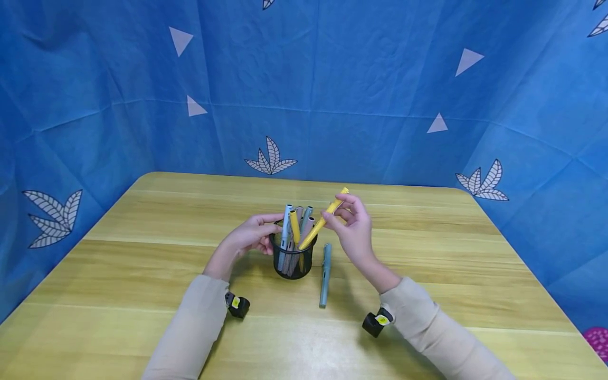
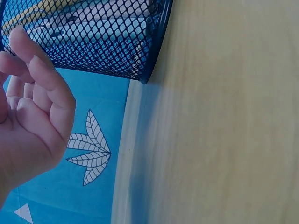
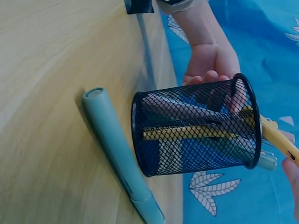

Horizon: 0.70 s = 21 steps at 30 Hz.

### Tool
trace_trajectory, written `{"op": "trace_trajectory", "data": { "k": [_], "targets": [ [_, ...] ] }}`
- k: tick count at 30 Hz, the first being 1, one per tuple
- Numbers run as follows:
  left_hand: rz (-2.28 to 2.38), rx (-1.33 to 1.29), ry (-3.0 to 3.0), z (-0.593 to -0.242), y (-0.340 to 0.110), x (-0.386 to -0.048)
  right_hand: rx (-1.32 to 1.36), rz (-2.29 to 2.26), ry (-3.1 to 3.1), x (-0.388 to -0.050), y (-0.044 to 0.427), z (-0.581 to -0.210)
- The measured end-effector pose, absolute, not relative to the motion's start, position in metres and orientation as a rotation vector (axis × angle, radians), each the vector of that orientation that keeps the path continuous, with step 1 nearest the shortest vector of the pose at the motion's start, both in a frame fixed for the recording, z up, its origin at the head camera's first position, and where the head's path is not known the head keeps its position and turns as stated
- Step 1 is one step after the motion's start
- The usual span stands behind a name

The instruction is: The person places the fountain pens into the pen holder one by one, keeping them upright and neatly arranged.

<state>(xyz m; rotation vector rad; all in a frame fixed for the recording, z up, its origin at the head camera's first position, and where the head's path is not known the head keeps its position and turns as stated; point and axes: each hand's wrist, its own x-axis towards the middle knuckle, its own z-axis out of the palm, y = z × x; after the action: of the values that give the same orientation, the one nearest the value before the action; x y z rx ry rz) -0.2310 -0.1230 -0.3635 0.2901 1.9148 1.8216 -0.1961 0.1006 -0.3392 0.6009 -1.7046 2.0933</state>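
Observation:
A black mesh pen holder (image 1: 293, 264) stands upright on the table with several pens in it, among them a light blue pen (image 1: 286, 227), a yellow pen (image 1: 295, 227) and a mauve one. At its left side my left hand (image 1: 252, 233) holds it by the rim; the mesh (image 2: 103, 42) fills the top of the left wrist view. My right hand (image 1: 351, 224) pinches another yellow pen (image 1: 328, 214) between thumb and fingers. That pen is tilted, its lower end at the holder's mouth. A teal pen (image 3: 117, 149) lies on the table right of the holder.
The wooden table (image 1: 157, 264) has a light grain and rounded far corners. Behind it and along both sides hangs a blue cloth (image 1: 309, 68) with white leaves and triangles. Each sleeve carries a small black wrist camera (image 1: 377, 322).

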Motion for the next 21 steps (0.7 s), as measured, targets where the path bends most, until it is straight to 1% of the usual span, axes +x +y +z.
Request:
{"op": "trace_trajectory", "data": {
  "k": [21],
  "targets": [
    [1.824,0.299,1.917,-0.365,-0.123,-0.232,0.713,1.865,-1.907,-0.190,0.092,-0.350]
  ]
}}
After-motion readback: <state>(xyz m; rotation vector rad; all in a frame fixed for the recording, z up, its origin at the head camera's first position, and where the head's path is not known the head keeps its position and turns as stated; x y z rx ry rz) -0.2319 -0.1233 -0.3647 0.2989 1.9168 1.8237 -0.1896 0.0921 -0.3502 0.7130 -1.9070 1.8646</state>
